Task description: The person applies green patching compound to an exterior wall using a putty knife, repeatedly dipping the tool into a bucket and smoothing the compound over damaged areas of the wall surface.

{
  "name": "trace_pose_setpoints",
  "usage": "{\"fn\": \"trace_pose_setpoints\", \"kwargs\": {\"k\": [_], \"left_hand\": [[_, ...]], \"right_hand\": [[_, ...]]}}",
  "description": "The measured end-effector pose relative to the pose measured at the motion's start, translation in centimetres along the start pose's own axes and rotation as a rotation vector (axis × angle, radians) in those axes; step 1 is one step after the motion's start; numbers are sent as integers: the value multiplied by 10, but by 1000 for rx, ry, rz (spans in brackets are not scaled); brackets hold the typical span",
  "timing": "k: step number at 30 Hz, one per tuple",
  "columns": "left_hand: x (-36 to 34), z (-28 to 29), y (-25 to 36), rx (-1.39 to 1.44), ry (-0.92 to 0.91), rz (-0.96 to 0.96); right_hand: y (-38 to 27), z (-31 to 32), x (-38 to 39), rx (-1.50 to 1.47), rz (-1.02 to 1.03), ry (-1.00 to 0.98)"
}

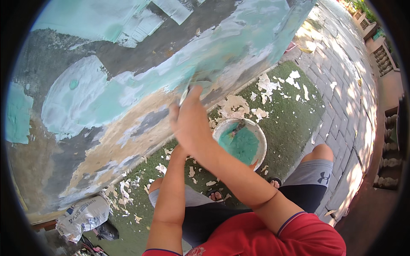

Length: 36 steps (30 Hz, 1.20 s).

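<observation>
My right hand (190,123), slightly blurred, grips a flat scraper (194,84) against the lower wall (141,74), which is patched with teal and white filler over grey and tan areas. My left hand (179,151) is lower down, behind the right one, its fingers mostly hidden. Just right of my hands sits a white bucket (262,143) of teal paste (239,149), with another tool (237,130) standing in the paste.
Green matting (290,119) under my feet carries scattered pale flakes. A crumpled bag (83,217) lies lower left against the wall. On the right, a paved path (337,89) runs beside a low balustrade (384,59).
</observation>
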<state>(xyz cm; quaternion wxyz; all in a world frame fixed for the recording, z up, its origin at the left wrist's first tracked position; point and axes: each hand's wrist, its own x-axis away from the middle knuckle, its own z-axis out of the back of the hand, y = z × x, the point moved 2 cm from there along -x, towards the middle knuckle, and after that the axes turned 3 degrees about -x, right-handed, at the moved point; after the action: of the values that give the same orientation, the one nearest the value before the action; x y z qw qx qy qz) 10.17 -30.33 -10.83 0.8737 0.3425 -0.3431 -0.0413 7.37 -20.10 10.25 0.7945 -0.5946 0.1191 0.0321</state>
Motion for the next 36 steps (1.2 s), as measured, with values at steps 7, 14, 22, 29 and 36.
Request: {"fn": "trace_pose_setpoints", "kwargs": {"k": [7, 14, 22, 29, 36], "left_hand": [[4, 6, 28, -103, -134, 100], [13, 9, 42, 8, -97, 114], [23, 14, 47, 154, -50, 126], [-1, 1, 28, -127, -46, 91], [-1, 4, 26, -89, -30, 75]], "right_hand": [[79, 50, 11, 65, -215, 35], [114, 1, -14, -56, -238, 76], [49, 52, 11, -305, -99, 70], [149, 65, -27, -339, -670, -106], [85, 32, -58, -653, -646, -209]]}}
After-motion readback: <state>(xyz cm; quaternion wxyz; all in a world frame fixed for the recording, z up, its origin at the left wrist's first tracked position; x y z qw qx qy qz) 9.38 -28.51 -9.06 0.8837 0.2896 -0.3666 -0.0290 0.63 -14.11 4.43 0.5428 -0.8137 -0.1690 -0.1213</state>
